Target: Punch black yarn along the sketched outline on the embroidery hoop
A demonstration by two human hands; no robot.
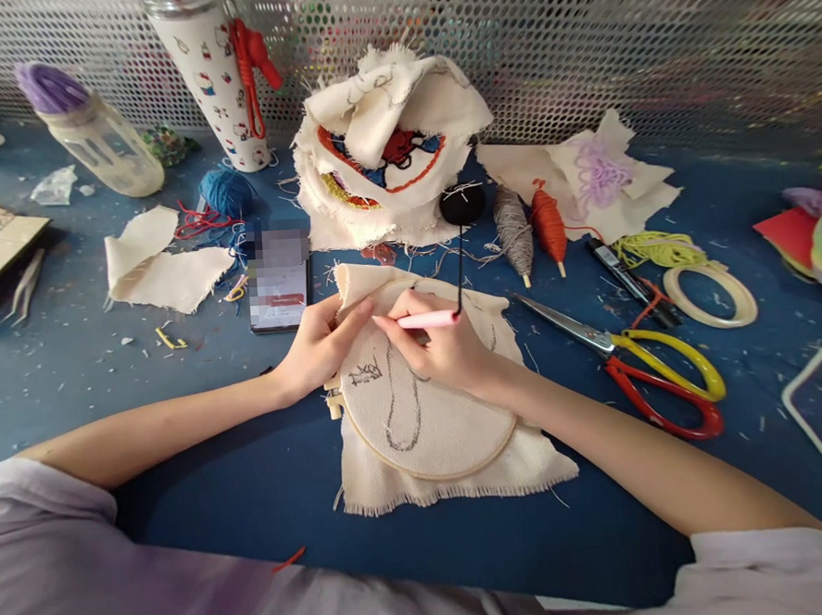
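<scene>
Off-white cloth (453,435) is stretched in a round wooden embroidery hoop (428,476), with dark drawn outlines on it. My left hand (322,345) is closed on the hoop's upper left edge, thumb on top of the cloth. In my right hand (445,347), resting over the upper middle of the hoop, is a pink punch needle (427,319); its tip is hidden by my fingers. Black yarn (460,267) runs from its back end up to a black yarn ball (463,202). A small crown-like drawing (366,374) lies just below my left thumb.
Behind the hoop sits a pile of embroidered cloths (387,151). Scissors (626,355), a marker (628,280) and a tape roll (709,295) lie right. A phone (279,277), blue yarn (227,193), a tumbler (209,88) and a bottle (105,145) are left. A perforated metal panel (541,49) backs the table.
</scene>
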